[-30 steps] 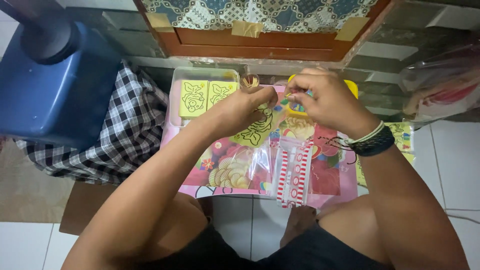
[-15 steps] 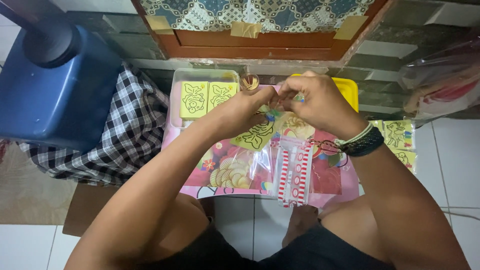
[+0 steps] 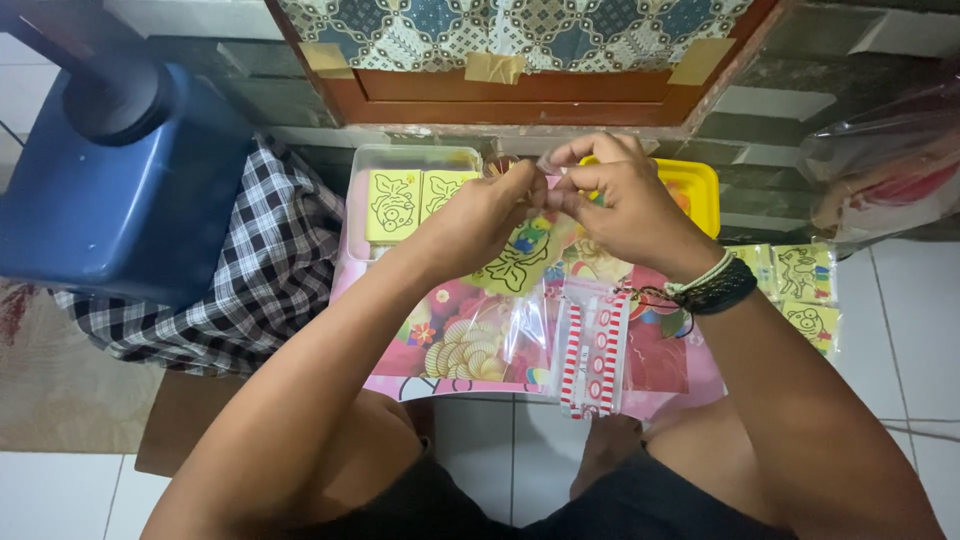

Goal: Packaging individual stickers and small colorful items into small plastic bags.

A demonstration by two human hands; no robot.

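Clear plastic sleeve [image 3: 528,300] with yellow picture card [image 3: 515,258], held above pink tray [image 3: 660,375]
Head view: left hand [image 3: 475,218] and right hand [image 3: 615,200] both pinch the sleeve's top edge; probably light, limp and slippery, best gripped at its top corners

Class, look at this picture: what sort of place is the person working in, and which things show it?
Probably a home floor used for packing small goods: white floor tiles, a low pink table with yellow picture cards, and a blue water jug.

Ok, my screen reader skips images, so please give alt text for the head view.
Left hand and right hand pinch the top of a clear plastic bag holding a yellow sticker card, above a pink tray; a blue jug stands left.
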